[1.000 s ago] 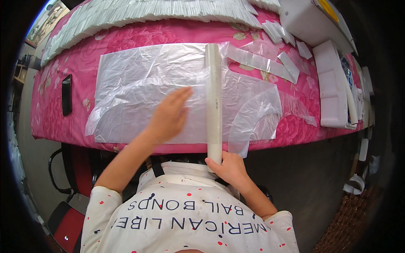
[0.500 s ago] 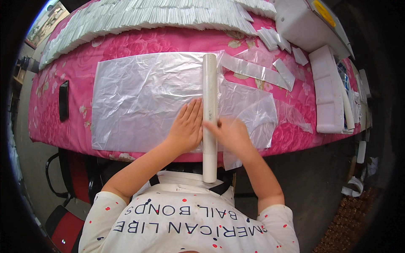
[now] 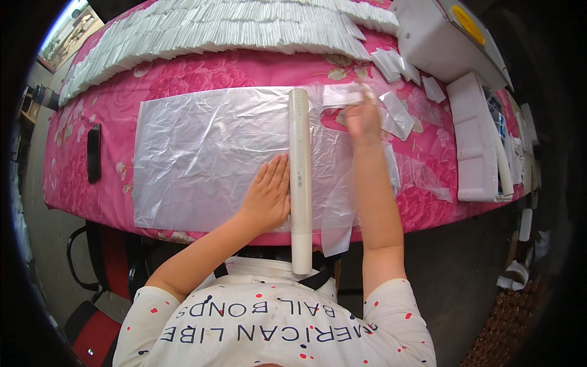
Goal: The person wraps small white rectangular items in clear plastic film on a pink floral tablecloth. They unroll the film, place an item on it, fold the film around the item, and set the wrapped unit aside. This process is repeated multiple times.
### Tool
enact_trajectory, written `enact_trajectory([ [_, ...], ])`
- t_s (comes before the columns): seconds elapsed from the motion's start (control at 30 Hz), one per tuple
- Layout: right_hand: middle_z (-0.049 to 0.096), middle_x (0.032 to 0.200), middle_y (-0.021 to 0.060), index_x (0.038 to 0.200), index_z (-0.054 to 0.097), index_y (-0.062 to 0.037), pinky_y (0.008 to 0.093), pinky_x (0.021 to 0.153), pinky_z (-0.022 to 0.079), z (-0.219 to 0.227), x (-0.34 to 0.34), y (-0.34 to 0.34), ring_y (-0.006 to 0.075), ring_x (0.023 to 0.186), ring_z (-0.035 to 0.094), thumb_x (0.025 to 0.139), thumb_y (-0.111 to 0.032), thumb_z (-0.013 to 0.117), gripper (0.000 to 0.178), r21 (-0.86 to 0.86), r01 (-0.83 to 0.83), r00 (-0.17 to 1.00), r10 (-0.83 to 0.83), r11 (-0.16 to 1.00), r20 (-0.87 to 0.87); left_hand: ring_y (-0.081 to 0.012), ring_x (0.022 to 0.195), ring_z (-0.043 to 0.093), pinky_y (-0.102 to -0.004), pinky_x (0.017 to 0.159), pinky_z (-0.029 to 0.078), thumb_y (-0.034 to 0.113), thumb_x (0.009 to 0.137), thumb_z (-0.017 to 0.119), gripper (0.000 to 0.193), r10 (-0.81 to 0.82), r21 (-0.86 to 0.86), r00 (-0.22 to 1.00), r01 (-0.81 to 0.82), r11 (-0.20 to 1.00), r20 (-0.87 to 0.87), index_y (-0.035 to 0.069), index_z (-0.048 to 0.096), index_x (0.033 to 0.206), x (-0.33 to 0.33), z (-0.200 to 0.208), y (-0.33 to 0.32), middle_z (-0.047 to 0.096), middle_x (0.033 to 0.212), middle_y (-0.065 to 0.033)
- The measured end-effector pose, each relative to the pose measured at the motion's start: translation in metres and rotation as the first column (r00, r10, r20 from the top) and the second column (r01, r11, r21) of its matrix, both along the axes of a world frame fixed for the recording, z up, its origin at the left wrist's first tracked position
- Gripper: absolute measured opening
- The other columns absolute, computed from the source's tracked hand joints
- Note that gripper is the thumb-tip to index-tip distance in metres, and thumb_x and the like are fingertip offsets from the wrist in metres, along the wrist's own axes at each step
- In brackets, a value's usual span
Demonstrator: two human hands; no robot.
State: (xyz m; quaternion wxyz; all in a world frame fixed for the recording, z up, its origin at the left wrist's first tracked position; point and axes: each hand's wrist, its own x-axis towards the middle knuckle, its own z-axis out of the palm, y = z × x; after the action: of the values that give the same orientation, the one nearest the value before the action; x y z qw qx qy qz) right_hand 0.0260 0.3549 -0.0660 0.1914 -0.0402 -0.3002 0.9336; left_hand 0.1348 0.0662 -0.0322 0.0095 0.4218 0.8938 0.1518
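Observation:
A pale plastic sheet (image 3: 208,153) lies wrinkled across the table, and a long off-white tube (image 3: 300,159) rests upon it, its near end jutting past the table edge. My left hand (image 3: 269,194) is spread flat on the sheet, fingertips against the tube's left side. Farther out, right of the tube, my right hand (image 3: 364,119) reaches over a glossy white strip (image 3: 339,96). Its fingers are smeared by motion, so whether they grip the strip does not show. Clear film (image 3: 333,165) lies crumpled between the tube and my right forearm.
Rows of stacked white packets (image 3: 214,33) line the far side. A black oblong object (image 3: 93,153) lies at left. At right are loose white pieces (image 3: 397,116), a white foam box (image 3: 468,140) and a larger white box (image 3: 434,37). Chairs (image 3: 107,263) stand lower left.
My right hand has left the tube and moved away from me to the white strip. The film right of the tube has shifted and bunched. My left hand stays flat beside the tube.

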Motion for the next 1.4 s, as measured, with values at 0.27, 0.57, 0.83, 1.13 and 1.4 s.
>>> enact_trajectory([
  [0.27, 0.061, 0.102, 0.0132, 0.103, 0.054, -0.0022, 0.0398, 0.082, 0.048, 0.075, 0.042, 0.148, 0.0257, 0.094, 0.058, 0.093, -0.020, 0.041, 0.024, -0.044, 0.418, 0.899, -0.407, 0.907, 0.163, -0.0329, 0.136, 0.017, -0.0420, 0.111, 0.009, 0.023, 0.084, 0.034, 0.062, -0.010, 0.004, 0.999, 0.009, 1.000, 0.034, -0.009, 0.023, 0.136, 0.001, 0.001, 0.001, 0.021, 0.144, -0.0232],
  [0.57, 0.057, 0.090, 0.0085, 0.096, 0.056, -0.0012, 0.0312, 0.069, 0.042, 0.125, -0.016, -0.176, 0.0198, 0.079, 0.051, 0.088, -0.015, 0.044, 0.020, 0.924, 0.266, 0.962, -0.136, 0.273, -0.237, -0.0337, 0.136, 0.019, -0.0439, 0.110, 0.012, 0.025, 0.086, 0.037, 0.061, -0.028, 0.115, 0.999, 0.026, 0.993, 0.017, -0.009, 0.025, 0.135, 0.000, -0.005, 0.001, 0.022, 0.144, -0.0239],
  [0.83, 0.039, 0.132, 0.0253, 0.120, 0.049, 0.0035, 0.0495, 0.107, 0.016, 0.016, 0.003, -0.397, 0.0401, 0.131, 0.024, 0.085, -0.017, 0.048, 0.040, 0.989, -0.130, 0.987, 0.085, -0.069, 0.136, -0.0331, 0.137, 0.015, -0.0430, 0.111, 0.011, 0.026, 0.084, 0.042, 0.066, -0.042, -0.011, 0.994, 0.041, 0.999, -0.102, -0.011, 0.022, 0.135, 0.000, -0.016, 0.005, 0.018, 0.145, -0.0242],
  [1.13, 0.029, 0.140, 0.0228, 0.135, 0.033, -0.0017, 0.0471, 0.108, 0.019, 0.084, 0.058, -0.324, 0.0398, 0.134, 0.016, 0.079, -0.033, 0.060, 0.070, 0.953, -0.146, 0.910, 0.341, -0.267, 0.235, -0.0314, 0.131, 0.028, -0.0414, 0.108, 0.021, 0.013, 0.082, 0.045, 0.058, 0.026, 0.478, 0.974, -0.134, 0.868, 0.227, -0.007, 0.029, 0.134, -0.013, -0.006, -0.010, 0.032, 0.137, -0.0223],
  [1.4, 0.051, 0.124, 0.0144, 0.117, 0.053, -0.0020, 0.0410, 0.100, 0.035, 0.103, 0.139, -0.136, 0.0332, 0.121, 0.042, 0.081, -0.017, 0.058, 0.039, 0.955, 0.025, 0.994, 0.106, -0.294, 0.007, -0.0202, 0.110, 0.049, -0.0313, 0.094, 0.039, 0.030, 0.094, 0.039, 0.047, -0.378, 0.510, 0.383, -0.792, 0.336, 0.843, -0.003, 0.039, 0.127, -0.095, 0.020, 0.015, 0.047, 0.125, -0.0143],
])
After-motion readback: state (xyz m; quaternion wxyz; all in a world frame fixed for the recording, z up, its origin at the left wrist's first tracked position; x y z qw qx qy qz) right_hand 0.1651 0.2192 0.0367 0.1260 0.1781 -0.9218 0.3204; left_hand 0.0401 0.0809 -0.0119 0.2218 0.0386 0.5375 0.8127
